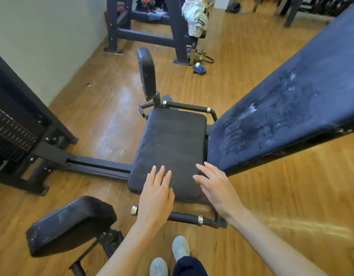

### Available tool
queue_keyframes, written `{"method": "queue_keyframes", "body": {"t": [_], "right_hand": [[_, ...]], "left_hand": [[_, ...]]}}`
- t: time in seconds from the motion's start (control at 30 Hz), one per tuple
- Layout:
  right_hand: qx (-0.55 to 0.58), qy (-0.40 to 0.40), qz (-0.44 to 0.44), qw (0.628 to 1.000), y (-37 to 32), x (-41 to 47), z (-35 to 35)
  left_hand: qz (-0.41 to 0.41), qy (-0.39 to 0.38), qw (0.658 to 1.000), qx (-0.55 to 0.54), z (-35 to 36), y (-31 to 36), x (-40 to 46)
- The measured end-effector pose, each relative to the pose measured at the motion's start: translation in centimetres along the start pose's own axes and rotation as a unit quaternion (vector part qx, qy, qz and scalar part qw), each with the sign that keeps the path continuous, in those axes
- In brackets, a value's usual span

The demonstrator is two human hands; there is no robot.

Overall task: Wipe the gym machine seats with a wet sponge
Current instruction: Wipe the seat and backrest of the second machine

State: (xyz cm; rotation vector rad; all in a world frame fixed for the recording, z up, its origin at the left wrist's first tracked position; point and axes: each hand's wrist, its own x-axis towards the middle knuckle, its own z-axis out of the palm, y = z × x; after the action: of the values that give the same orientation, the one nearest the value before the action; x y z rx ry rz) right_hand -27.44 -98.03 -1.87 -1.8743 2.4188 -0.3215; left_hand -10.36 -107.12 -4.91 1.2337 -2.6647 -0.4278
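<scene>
Sponge (pixel 200 176) pressed on seat (pixel 172 140) under right hand (pixel 214 182), grip clamped; left hand (pixel 157 194) flat, fingers straight.

Showing two bare forearms, sleeves nowhere in view, running out to the left hand (pixel 156 193) and the right hand (pixel 216 184), neither wearing rings, watch or gloves. Wearing dark navy trousers (pixel 189 265) lower down. Wearing pale grey sneakers (pixel 180 247), one with a thin dark lace trailing beside it.
</scene>
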Motion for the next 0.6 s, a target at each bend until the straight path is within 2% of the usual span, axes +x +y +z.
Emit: {"method": "queue_keyframes", "body": {"t": [0.37, 0.6], "right_hand": [[0.031, 0.093, 0.098, 0.990, 0.3, -4.5, -6.1], [0.049, 0.136, 0.146, 0.979, 2.4, -6.5, -9.5]], "left_hand": [[0.133, -0.032, 0.990, -0.025, -4.4, 4.4, 2.3], [0.178, -0.056, 0.982, -0.031, -6.4, 8.7, 3.2]]}}
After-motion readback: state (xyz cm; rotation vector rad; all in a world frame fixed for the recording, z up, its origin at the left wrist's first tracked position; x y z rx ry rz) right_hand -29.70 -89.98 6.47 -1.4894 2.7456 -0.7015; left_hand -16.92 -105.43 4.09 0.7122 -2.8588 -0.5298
